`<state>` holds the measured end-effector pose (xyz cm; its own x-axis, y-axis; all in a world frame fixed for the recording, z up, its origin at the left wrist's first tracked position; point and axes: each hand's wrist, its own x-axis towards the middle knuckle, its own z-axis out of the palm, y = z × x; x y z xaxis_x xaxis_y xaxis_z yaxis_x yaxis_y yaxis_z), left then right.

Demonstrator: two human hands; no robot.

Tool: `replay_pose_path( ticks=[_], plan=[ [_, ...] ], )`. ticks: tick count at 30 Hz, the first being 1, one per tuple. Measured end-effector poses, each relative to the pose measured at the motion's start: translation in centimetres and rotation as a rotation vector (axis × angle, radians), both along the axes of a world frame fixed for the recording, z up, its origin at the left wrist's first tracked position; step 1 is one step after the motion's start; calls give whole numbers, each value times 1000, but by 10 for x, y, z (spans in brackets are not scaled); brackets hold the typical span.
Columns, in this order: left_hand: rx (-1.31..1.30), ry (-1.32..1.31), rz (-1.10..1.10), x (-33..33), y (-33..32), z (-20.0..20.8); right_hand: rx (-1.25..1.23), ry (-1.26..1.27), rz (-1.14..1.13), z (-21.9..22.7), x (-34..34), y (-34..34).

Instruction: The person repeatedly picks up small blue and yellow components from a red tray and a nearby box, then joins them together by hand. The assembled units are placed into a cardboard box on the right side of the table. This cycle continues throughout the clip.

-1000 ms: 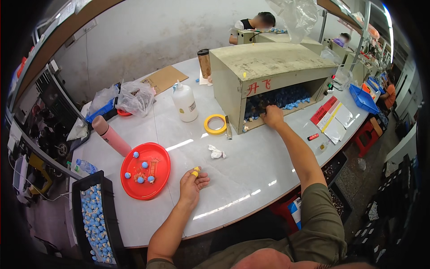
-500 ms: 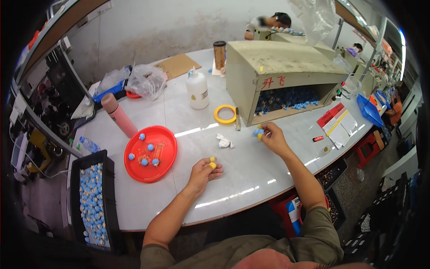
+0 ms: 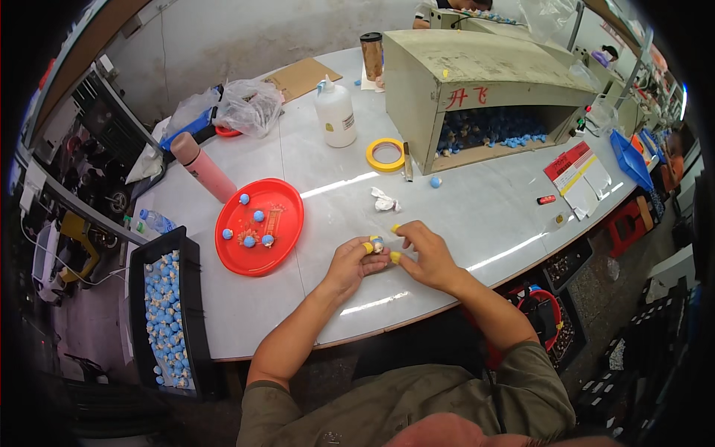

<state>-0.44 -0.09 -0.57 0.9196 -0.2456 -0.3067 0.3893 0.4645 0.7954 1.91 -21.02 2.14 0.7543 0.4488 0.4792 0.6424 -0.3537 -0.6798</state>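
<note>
My left hand (image 3: 348, 262) and my right hand (image 3: 422, 255) meet over the white table (image 3: 484, 216) near its front edge. Both wear yellow finger caps. Between their fingertips they pinch a small bluish piece (image 3: 378, 244). To the left lies a red round plate (image 3: 260, 224) with several small blue balls on it. One blue ball (image 3: 436, 181) lies loose on the table in front of the beige open-fronted box (image 3: 484, 86), which holds a heap of blue pieces.
A black tray (image 3: 162, 309) of blue balls sits at the left table edge. A yellow tape roll (image 3: 385, 154), white glue bottle (image 3: 335, 112), pink bottle (image 3: 203, 167), crumpled paper (image 3: 385, 200) and plastic bags (image 3: 249, 104) lie behind. Red and white sheets (image 3: 579, 173) lie right.
My right hand came back from the box opening to the table front with a blue piece. It now meets my left hand, and both hold the piece.
</note>
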Motion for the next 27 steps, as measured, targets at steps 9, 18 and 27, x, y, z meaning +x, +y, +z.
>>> replay_pose_path(
  ticks=[9, 18, 27],
  plan=[
    [-3, 84, 53, 2, 7, -3, 304, -23, -968, -46, 5, -178],
    [81, 144, -42, 3, 1, 8, -171, 149, -1661, -55, 55, -325],
    [266, 10, -156, 3, 6, 6, 508, 214, -567, -50, 52, -185]
  ],
)
